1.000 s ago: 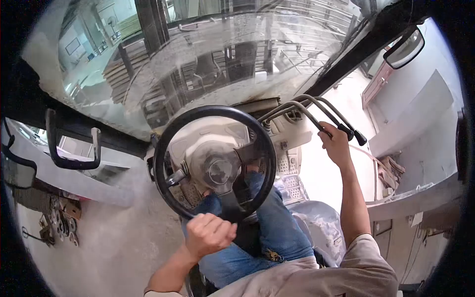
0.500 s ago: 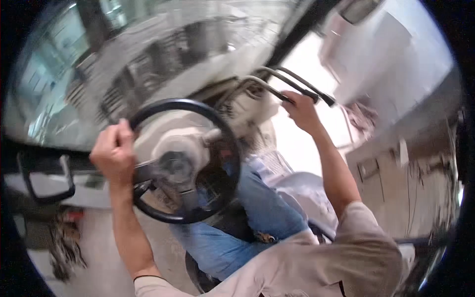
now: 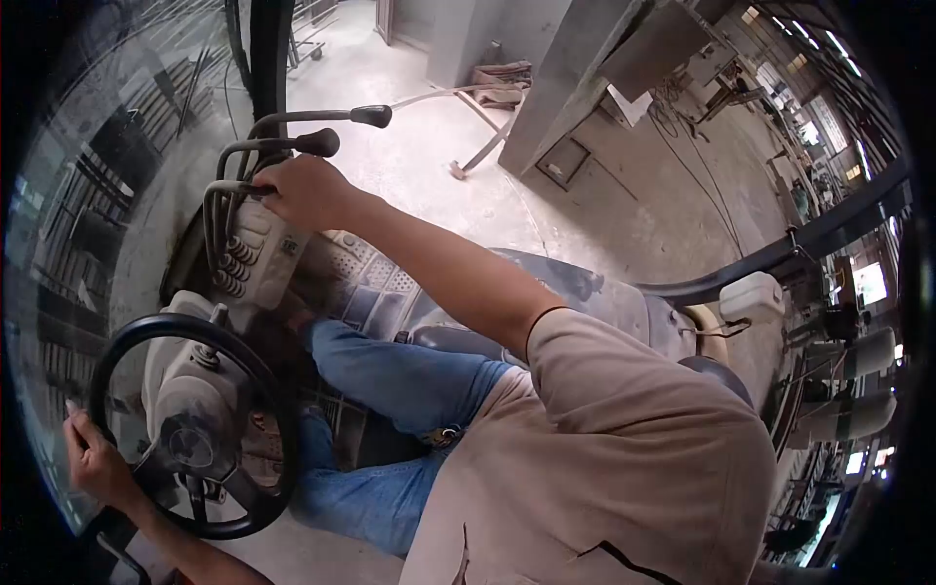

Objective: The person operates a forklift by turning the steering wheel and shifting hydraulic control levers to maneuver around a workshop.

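My right hand (image 3: 307, 190) is closed on the end of a bent control lever (image 3: 226, 185), the nearest of those on the console. Its grip is mostly covered by my fingers. Two more bent levers with dark knobs, a middle lever knob (image 3: 318, 143) and a far lever knob (image 3: 371, 116), stand just beyond it. At the lower left, my left hand (image 3: 97, 468) is closed at the left rim of a black steering wheel (image 3: 263, 375). Exactly how its fingers meet the rim is partly hidden.
My legs in jeans (image 3: 390, 385) are beside the steering column. Past the cab's dark frame post (image 3: 266, 68) lies a pale concrete floor (image 3: 429, 146). A grey pillar (image 3: 570, 93) and a brown cloth bundle (image 3: 502, 83) are outside. A white plastic container (image 3: 751, 297) sits at right.
The view has swung rightward, so the wheel now appears lower left and the levers upper left. My right hand stays on the near lever; my left hand stays by the wheel's left rim.
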Available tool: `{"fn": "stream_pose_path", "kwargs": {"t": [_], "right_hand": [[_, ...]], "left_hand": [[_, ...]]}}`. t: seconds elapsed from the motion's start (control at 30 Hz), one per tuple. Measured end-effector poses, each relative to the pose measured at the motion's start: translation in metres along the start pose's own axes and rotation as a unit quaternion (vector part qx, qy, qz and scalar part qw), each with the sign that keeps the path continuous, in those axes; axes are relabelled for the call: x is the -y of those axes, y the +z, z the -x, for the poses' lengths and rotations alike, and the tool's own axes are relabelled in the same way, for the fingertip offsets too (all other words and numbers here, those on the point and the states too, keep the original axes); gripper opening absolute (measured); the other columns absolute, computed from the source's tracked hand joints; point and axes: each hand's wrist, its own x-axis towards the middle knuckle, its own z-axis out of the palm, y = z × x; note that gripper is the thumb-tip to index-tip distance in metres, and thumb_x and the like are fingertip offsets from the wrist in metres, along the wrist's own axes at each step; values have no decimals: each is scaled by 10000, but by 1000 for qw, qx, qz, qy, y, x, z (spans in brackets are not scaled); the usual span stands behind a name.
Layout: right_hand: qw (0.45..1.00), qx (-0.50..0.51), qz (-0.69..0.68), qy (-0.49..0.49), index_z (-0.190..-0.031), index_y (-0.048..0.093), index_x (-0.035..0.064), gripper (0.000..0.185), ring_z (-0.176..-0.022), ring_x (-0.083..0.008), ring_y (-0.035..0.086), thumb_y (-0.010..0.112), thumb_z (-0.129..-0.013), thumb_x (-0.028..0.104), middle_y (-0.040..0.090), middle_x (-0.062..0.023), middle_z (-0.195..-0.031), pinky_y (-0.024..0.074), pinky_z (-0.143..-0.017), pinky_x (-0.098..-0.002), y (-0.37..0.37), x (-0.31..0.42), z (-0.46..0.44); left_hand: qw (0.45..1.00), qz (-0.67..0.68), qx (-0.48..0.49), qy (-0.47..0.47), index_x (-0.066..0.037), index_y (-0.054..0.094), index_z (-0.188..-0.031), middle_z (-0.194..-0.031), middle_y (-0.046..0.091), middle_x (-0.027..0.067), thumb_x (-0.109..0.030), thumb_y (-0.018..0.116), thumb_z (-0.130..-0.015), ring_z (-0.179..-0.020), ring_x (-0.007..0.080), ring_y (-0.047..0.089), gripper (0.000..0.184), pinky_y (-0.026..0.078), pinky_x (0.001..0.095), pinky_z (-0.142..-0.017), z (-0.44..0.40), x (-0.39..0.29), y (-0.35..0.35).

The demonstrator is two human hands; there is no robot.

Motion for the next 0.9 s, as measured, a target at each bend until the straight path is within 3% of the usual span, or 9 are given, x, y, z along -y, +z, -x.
{"fn": "stream_pose_path", "kwargs": {"t": [0.2, 0.23, 0.3, 0.33, 0.43, 0.47, 0.5, 0.67, 0.9], "right_hand": [[998, -61, 9, -33, -1195, 706, 58, 364, -979, -389, 695, 667, -891, 254, 735, -200, -1043, 549, -891, -473, -14, -3, 12], [998, -43, 31, -21, -1201, 704, 55, 363, -966, -396, 693, 675, -891, 243, 731, -206, -1046, 546, -871, -473, -19, 3, 14], [996, -61, -15, -56, -1204, 700, 45, 343, -913, -390, 699, 688, -897, 199, 729, -224, -1001, 542, -829, -460, -1, 19, 6], [996, -70, 6, -63, -1197, 702, 27, 330, -824, -332, 712, 687, -907, 186, 733, -210, -941, 550, -782, -423, 3, 28, 8], [997, -39, -50, -53, -1259, 672, -16, 343, -553, -122, 602, 661, -925, 61, 690, -113, -770, 508, -558, -292, 12, 58, 15], [997, -18, -68, 36, -1225, 675, -38, 332, -607, -216, 670, 667, -923, 99, 721, -174, -836, 535, -608, -352, -5, 84, 27], [997, -15, -69, 45, -1232, 677, -39, 317, -564, -166, 640, 656, -948, 101, 715, -152, -800, 518, -568, -330, -6, 96, 28], [994, 12, -74, 80, -1311, 653, -31, 351, -589, -112, 594, 641, -991, 112, 677, -95, -784, 514, -560, -285, -6, 105, 31], [993, 14, -70, 96, -1336, 645, -14, 369, -607, -101, 599, 644, -977, 74, 730, -112, -902, 512, -545, -287, -6, 105, 34]], "left_hand": [[998, 49, -37, 31, -17, 695, -929, -675, 571, 90, -267, 613, -1048, -601, 174, 451, 289, 417, 338, -581, -2, -28, -3], [997, 56, -34, 36, -9, 703, -940, -679, 590, 124, -267, 624, -1040, -590, 181, 487, 287, 434, 354, -579, -9, -23, -1], [999, 50, -15, -11, -23, 718, -907, -739, 647, 192, -217, 638, -1008, -603, 306, 585, 233, 469, 407, -597, -6, -10, -22], [994, 77, -50, 51, -23, 701, -852, -738, 645, 183, -199, 642, -993, -629, 359, 605, 233, 473, 420, -602, -9, -4, -24], [994, 50, -86, 53, -80, 630, -692, -661, 610, 135, -259, 691, -950, -610, 341, 612, 320, 457, 446, -567, -6, 19, -52], [994, 61, -83, 46, -84, 611, -668, -649, 614, 123, -261, 698, -935, -621, 340, 625, 332, 474, 450, -573, -8, 22, -51], [995, 62, -70, 43, -26, 638, -730, -690, 620, 181, -246, 686, -949, -664, 370, 647, 314, 479, 436, -597, -7, 23, -64], [991, 80, -93, 48, -51, 638, -687, -646, 622, 134, -199, 709, -912, -645, 333, 651, 278, 497, 443, -584, 0, 28, -78], [990, 70, -104, 59, -65, 626, -665, -648, 641, 105, -189, 728, -891, -630, 305, 653, 277, 498, 420, -567, 8, 39, -83]]}}
